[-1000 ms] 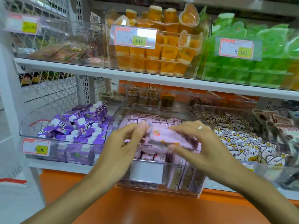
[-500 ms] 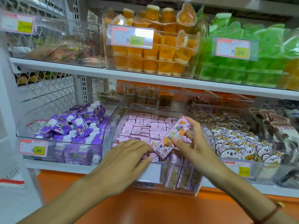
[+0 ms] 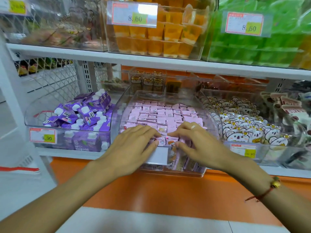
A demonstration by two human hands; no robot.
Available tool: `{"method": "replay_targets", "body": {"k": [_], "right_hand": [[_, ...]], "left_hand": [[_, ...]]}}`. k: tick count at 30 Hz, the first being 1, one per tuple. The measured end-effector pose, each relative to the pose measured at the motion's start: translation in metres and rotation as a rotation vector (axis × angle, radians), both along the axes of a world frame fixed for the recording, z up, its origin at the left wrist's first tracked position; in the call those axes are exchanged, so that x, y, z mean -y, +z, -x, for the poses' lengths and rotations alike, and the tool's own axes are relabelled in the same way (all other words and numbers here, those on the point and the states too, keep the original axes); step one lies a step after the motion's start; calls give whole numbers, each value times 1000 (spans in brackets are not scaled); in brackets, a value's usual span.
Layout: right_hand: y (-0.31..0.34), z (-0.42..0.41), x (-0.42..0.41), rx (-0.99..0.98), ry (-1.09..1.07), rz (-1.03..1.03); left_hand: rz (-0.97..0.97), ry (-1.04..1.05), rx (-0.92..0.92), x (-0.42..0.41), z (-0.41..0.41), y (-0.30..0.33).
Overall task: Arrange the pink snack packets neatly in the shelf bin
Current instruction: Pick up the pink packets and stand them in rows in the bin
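packets (image 3: 161, 115) look light, soft and slippery, so both hands' straight fingers (image 3: 148, 132) press their tops level.

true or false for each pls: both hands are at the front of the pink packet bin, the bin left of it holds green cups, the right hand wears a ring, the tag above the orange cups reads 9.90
1. Both hands are at the front of the pink packet bin. True: the left hand and right hand rest on the front packets of the pink packet bin.
2. The bin left of it holds green cups. False: it holds purple cartons.
3. The right hand wears a ring. True: the ring is on one finger.
4. The tag above the orange cups reads 9.90. False: that price tag reads 8.60.
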State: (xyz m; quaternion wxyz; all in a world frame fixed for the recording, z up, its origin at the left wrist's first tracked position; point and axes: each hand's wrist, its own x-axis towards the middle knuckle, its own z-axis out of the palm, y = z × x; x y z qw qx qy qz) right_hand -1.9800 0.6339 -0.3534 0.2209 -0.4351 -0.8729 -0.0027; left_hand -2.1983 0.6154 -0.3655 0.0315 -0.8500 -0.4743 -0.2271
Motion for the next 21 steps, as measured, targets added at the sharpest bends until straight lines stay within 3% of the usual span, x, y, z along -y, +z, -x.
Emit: {"method": "replay_targets", "body": {"k": [7, 11, 15, 21], "right_hand": [[10, -1, 2, 89, -6, 117], [24, -19, 7, -19, -114, -15], [20, -15, 6, 118, -149, -19], [13, -6, 3, -43, -142, 61]], "left_hand": [[-26, 25, 86, 2, -9, -4], [-44, -33, 18, 3, -22, -7], [-17, -45, -37, -1, -25, -12], [-12, -64, -8, -2, -13, -5]]}}
